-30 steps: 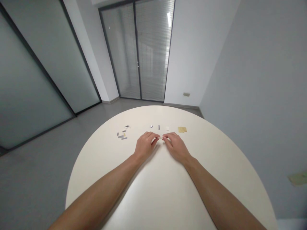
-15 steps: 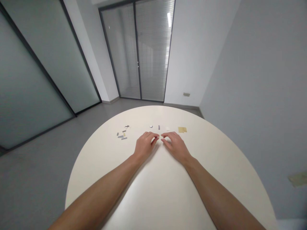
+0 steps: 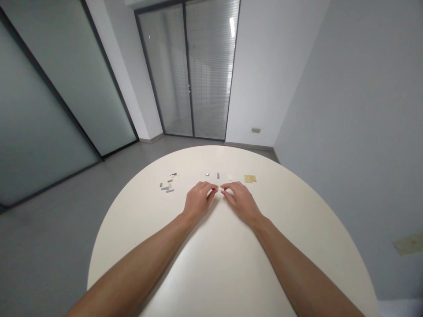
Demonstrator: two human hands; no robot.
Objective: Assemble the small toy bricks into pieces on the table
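Note:
My left hand (image 3: 198, 199) and my right hand (image 3: 242, 202) meet fingertip to fingertip above the white round table (image 3: 211, 273). Thumb and fingers of each hand are pinched around something small and pale between them, too small to make out. Just beyond the fingers lie a small grey-blue piece (image 3: 218, 175), a small silvery piece (image 3: 207, 174) and a faint white piece (image 3: 230, 178). Yellowish square sheets (image 3: 250, 178) rest beyond my right hand.
Left of my hands lie several small grey strips (image 3: 169, 191), a small yellow piece (image 3: 170, 186) and small dark bits (image 3: 173, 174). Glass doors (image 3: 211, 70) and walls stand behind the table.
The view has shifted very slightly. Both hands keep nearly the same pose, with their fingertips close together.

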